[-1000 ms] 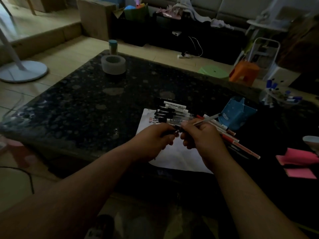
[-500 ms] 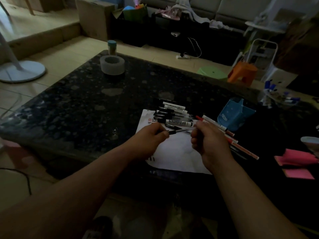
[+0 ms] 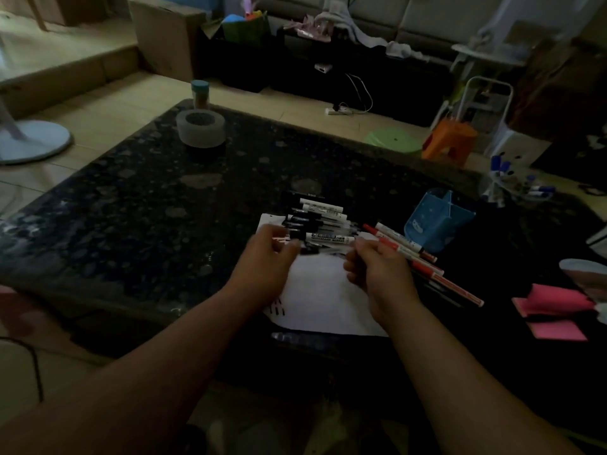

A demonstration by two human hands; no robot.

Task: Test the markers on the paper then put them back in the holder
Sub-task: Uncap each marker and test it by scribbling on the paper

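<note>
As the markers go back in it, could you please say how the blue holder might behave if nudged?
The blue holder looks thin-walled and empty, so it is probably light and easy to slide. It seems to be leaning, so it may tip.

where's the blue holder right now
In the head view the blue holder sits on the dark table, right side, just beyond the red markers and right of the black marker pile.

The left half of the dark speckled stone tabletop lies open, with only a grey roll of tape at upper left. Centre frame is crowded: black-capped markers in a row at the white paper sheet's top edge, red pens fanned just right (lying close together), then a blue plastic holder. Pink paper pads block the right edge.
</note>
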